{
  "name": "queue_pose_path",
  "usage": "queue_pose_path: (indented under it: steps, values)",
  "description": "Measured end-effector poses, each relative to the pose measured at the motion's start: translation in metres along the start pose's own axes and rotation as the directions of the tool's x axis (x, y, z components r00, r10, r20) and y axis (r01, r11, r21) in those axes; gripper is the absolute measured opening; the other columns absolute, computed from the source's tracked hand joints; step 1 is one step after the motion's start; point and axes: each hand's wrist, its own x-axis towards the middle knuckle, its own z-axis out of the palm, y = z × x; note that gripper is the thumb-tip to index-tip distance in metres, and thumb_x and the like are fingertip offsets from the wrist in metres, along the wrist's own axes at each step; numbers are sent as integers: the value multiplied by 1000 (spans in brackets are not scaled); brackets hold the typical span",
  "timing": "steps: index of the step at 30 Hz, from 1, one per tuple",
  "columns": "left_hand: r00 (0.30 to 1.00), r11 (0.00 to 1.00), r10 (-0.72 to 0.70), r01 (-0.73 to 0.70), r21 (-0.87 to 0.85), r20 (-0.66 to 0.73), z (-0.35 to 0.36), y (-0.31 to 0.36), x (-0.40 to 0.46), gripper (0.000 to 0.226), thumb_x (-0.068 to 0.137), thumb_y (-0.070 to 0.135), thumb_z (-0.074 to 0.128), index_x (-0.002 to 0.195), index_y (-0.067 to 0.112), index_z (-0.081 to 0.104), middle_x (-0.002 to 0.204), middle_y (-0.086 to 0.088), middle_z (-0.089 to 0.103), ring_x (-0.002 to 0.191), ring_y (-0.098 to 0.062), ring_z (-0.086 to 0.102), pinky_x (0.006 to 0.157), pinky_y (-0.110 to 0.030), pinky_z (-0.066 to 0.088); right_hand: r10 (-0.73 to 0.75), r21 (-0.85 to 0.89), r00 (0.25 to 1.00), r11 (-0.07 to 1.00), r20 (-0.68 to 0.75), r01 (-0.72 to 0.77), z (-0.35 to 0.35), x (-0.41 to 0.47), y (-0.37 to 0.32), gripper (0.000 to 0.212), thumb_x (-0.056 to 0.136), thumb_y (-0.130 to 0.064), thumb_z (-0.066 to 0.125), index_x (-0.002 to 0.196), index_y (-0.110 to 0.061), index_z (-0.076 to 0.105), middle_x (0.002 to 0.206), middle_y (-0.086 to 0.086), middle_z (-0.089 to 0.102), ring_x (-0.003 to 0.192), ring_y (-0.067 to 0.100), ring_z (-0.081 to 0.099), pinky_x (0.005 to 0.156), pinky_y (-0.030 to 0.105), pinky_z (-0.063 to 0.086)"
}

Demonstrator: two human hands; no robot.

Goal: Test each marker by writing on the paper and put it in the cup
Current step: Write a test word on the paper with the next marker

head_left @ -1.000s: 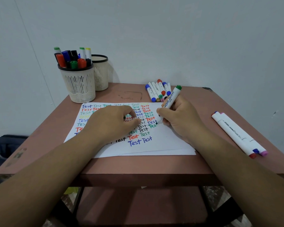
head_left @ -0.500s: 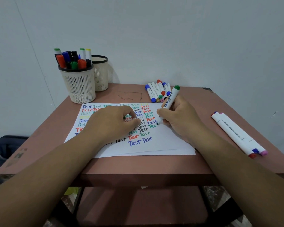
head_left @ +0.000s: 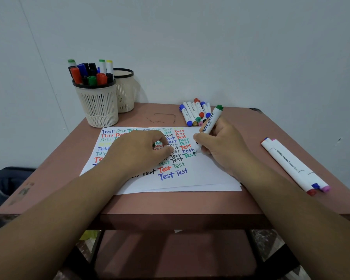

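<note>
Cream slotted plastic cup [head_left: 100, 107] at the far left corner of the reddish-brown table [head_left: 170, 201] is stuffed with capped markers, and a second cream cup [head_left: 126, 91] sits just behind it against the pale wall. White paper sheet [head_left: 200, 178] covered in coloured "Test" words lies mid-table, loose markers along the far and right edges. Left hand [head_left: 137, 151] rests on the sheet, fingers curled; right hand [head_left: 220, 144] pinches the white green-capped marker [head_left: 210, 123], tip on the paper.

Reddish-brown table [head_left: 190, 203] against a pale wall [head_left: 210, 47]; dark bag [head_left: 6, 182] beside it.

Green-capped white marker [head_left: 210, 124] — multicoloured "Test" rows on white paper [head_left: 200, 174]
</note>
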Motion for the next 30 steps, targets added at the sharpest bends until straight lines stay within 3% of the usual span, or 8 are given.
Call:
queue_pose_path:
  steps: [5,8,12,15,18,21,24,30]
  values:
    - [1000,1000,-7,7,-9,20,-2,1,-1,28,89,67,53,103,45,64,71,11,63,71,-2,56,58,-28,36,-5,-49,1000,999,7,5,1,-1,1,18,91,-8,73,100,-18,60,84,6,60,68,13,54,57,23,50]
    - [1000,999,-14,15,-45,18,-3,1,-3,22,92,56,55,110,45,61,72,11,62,72,-3,56,58,-28,35,-8,-99,1000,995,-14,7,0,0,0,20,92,-9,70,100,-25,60,89,1,63,74,11,57,60,23,55]
    - [1000,971,20,-17,-237,8,-4,-1,-4,43,95,23,53,135,38,47,85,11,62,81,-4,57,67,-31,42,16,65,1000,998,-21,-15,-1,1,1,19,91,-6,74,97,-19,62,72,-8,64,63,7,56,62,28,52]
    - [996,929,70,-82,-361,-46,-1,-4,-4,43,99,10,52,136,31,43,98,16,64,88,4,57,71,-19,40,-5,138,999,990,-44,11,-3,1,0,16,89,-4,77,100,-9,66,82,1,72,68,11,65,70,30,58]
    - [995,935,67,-88,-343,-74,2,-6,-1,26,97,16,64,114,34,56,106,16,66,94,-1,60,77,-22,46,-21,343,1000,939,-3,20,-4,1,-3,11,90,6,71,95,-4,69,97,20,73,87,24,73,86,36,63]
    - [991,945,88,-116,-307,-103,1,-6,-2,18,95,24,68,109,34,67,92,14,66,82,0,60,65,-8,39,-48,522,995,853,91,-7,-8,-1,-4,12,95,10,60,94,1,68,100,28,72,102,37,73,88,37,62]
    - [979,933,135,-176,-314,-150,-1,-6,-4,16,92,29,71,108,28,73,85,14,68,86,5,57,65,-10,39,-105,521,986,853,130,22,-7,-4,-3,11,94,12,61,97,2,66,98,26,72,98,39,74,84,37,63]
    - [984,931,142,-170,-322,-111,-1,-4,-3,17,92,32,71,108,30,74,83,11,70,84,1,57,64,-12,39,-128,466,982,884,138,50,-5,-8,-4,14,86,13,69,94,3,63,102,32,70,97,43,74,83,37,64]
